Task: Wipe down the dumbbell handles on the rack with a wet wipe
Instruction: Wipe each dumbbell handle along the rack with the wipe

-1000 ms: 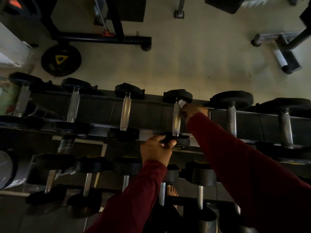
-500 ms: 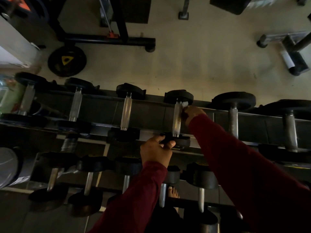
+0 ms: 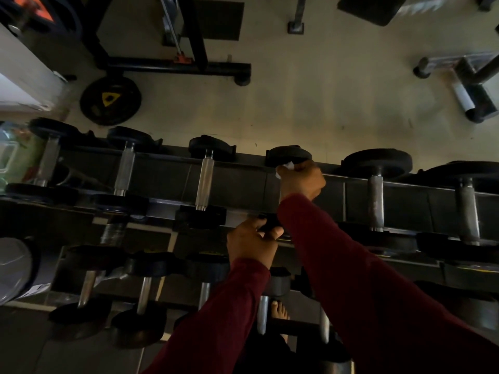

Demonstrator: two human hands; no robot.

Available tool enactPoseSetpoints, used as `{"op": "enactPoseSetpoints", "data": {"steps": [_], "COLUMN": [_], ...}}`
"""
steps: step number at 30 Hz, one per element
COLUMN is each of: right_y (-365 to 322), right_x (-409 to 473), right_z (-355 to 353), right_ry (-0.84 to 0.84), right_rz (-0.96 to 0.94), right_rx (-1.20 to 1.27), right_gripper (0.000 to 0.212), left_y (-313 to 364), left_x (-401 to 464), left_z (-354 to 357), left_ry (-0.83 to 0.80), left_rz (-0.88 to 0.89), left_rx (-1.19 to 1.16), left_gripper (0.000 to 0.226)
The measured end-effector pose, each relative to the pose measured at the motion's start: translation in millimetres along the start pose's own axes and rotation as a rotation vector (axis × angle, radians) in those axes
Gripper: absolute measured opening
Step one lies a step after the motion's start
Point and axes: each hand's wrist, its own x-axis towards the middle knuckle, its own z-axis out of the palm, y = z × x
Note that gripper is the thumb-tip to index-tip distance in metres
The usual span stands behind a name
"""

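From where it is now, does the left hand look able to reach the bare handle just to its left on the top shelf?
Probably yes. The left hand grips the near head of the dumbbell being wiped, and the next handle lies bare, with nothing across it. The hand must let go first.

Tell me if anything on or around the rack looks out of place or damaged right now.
One thing stands out: a weight plate lies loose on the floor beyond the rack. The dumbbells sit in line. The right hand holds the wipe around one handle while the left hand grips that dumbbell's near head. Dim light hides finer damage.
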Motion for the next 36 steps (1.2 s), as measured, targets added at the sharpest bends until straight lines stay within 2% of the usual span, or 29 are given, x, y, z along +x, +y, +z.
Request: {"op": "enactPoseSetpoints", "data": {"steps": [2, 4, 7, 9, 13, 19, 22, 25, 30, 33, 36], "right_y": [1, 3, 10, 14, 13, 12, 11, 15, 11, 6, 3], "right_x": [-1, -2, 0, 4, 8, -3, -1, 2, 3, 1, 1], "right_z": [0, -7, -18, -20, -17, -1, -5, -19, -17, -6, -7], "right_ry": [0.005, -0.006, -0.025, -0.002, -0.048, -0.042, -0.046, -0.072, -0.078, -0.096, -0.089], "right_rz": [-0.084, -0.095, 0.041, 0.085, 0.095, -0.030, -0.062, -0.003, 0.007, -0.031, -0.037], "right_rx": [-0.107, -0.094, 0.119, 0.152, 0.090, -0.056, -0.084, 0.021, 0.010, -0.118, -0.132], "right_gripper": [0.027, 0.027, 0.024, 0.029, 0.035, 0.045, 0.036, 0.021, 0.021, 0.043, 0.039], "left_y": [-1, 0, 0, -2, -4, -3, -3, -6, -7, -6, -4], "left_x": [1, 0, 0, 1, 3, 3, 3, 4, 3, 3, 3], "left_z": [1, 1, 2, 2, 1, 1, 0, 2, 3, 2, 2], "left_ry": [0.009, 0.011, -0.001, 0.002, 0.002, 0.008, -0.008, -0.017, -0.011, -0.002, -0.005], "left_rz": [0.016, 0.012, -0.005, -0.008, -0.002, 0.000, 0.005, 0.008, -0.001, -0.011, 0.009], "left_rx": [0.017, -0.001, -0.022, -0.023, -0.032, -0.058, -0.063, -0.056, -0.066, -0.096, -0.081], "left_gripper": [0.032, 0.034, 0.037, 0.036, 0.034, 0.030, 0.032, 0.033, 0.031, 0.027, 0.026]}}
